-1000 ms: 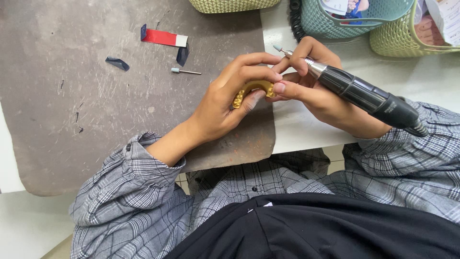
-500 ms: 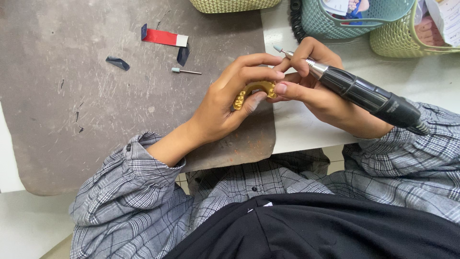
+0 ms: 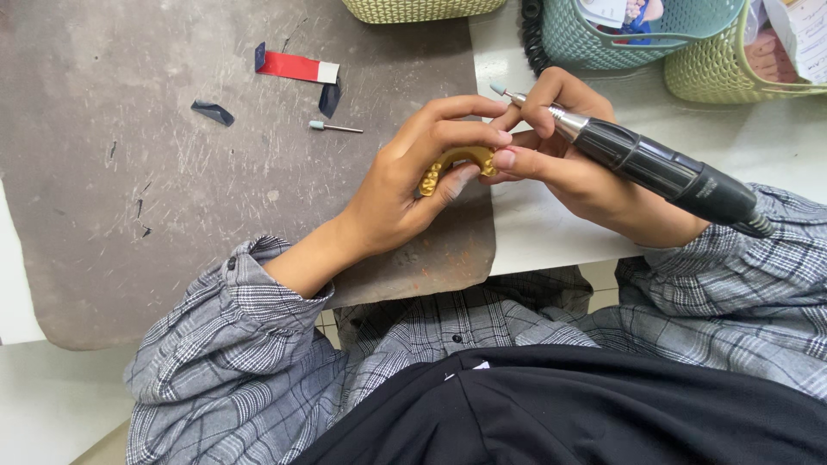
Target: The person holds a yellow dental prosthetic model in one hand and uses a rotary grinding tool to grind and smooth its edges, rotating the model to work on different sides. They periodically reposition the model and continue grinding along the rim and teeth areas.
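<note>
Here, yellow dental arch [image 3: 455, 159] between left hand [image 3: 405, 189] and right hand [image 3: 568, 164]

Top right corner: white paper label [image 3: 805, 34] with dark print, tilted, standing inside the pale green basket [image 3: 732, 73]. Teal basket [image 3: 603, 43] beside it holds a white card or packet [image 3: 603, 10] and a small blue packet [image 3: 639, 21] with pinkish print, both cut off by the frame edge. Red strip with a white end [image 3: 295, 67], maybe a label, lies flat on the grey mat [image 3: 129, 172], top centre. No screens or signs.
</note>
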